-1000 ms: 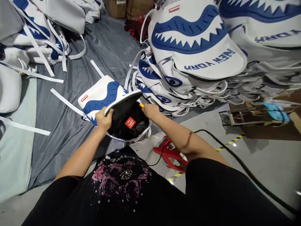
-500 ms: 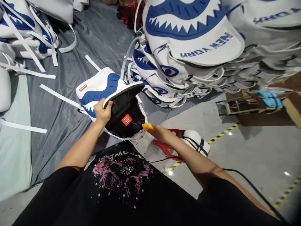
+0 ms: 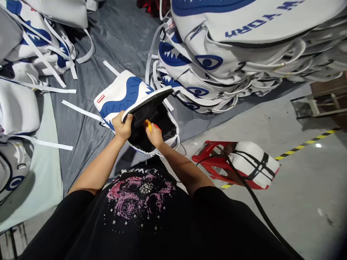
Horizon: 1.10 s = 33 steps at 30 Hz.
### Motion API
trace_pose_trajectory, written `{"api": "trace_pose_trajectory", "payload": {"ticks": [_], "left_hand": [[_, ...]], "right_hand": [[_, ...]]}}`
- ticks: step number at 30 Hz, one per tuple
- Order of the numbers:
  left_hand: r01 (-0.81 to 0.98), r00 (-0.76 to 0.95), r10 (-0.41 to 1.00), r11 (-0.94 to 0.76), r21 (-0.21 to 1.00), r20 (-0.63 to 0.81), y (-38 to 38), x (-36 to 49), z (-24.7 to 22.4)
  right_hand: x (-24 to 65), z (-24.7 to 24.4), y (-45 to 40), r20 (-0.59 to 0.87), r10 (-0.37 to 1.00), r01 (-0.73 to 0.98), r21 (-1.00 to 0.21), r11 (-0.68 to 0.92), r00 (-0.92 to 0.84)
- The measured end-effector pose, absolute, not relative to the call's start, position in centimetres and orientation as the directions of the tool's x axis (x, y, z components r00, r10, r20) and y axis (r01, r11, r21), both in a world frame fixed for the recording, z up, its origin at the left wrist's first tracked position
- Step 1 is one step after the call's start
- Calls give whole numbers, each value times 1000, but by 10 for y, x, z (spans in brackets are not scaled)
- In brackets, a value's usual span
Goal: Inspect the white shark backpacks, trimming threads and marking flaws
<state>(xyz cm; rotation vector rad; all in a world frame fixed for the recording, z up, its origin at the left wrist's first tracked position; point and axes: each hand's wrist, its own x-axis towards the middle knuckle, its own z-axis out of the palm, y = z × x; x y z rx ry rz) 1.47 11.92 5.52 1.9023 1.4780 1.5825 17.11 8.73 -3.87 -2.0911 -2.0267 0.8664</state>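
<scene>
My left hand (image 3: 122, 127) is clamped on the open flap of a white and blue shark-mouth backpack (image 3: 127, 99) lying on the grey tarp (image 3: 81, 122). My right hand (image 3: 155, 135) is inside its black lining, gripping a small orange tool (image 3: 148, 125). The stack of bags (image 3: 230, 54) beside it reads "YORK", printed upside down from here

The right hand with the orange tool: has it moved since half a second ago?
Yes. The right hand with the orange tool went from the backpack's right edge into its open black interior, nearer the left hand.
</scene>
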Motion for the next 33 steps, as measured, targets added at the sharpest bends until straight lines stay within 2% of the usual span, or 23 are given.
{"api": "trace_pose_trajectory", "payload": {"ticks": [8, 17, 24, 29, 33], "left_hand": [[461, -160, 759, -508, 728, 631, 126, 12, 49], [386, -219, 802, -452, 804, 556, 128, 17, 40], [388, -259, 795, -434, 813, 548, 131, 14, 37], [382, -200, 799, -469, 796, 567, 127, 22, 40], [387, -154, 807, -482, 786, 571, 122, 28, 42]], "right_hand": [[186, -51, 74, -273, 958, 858, -469, -212, 88], [253, -30, 47, -265, 929, 890, -308, -335, 258], [266, -21, 46, -346, 891, 908, -190, -373, 293], [263, -20, 47, -376, 887, 934, -123, -334, 267], [237, -36, 48, -357, 930, 968, -186, -166, 91]]}}
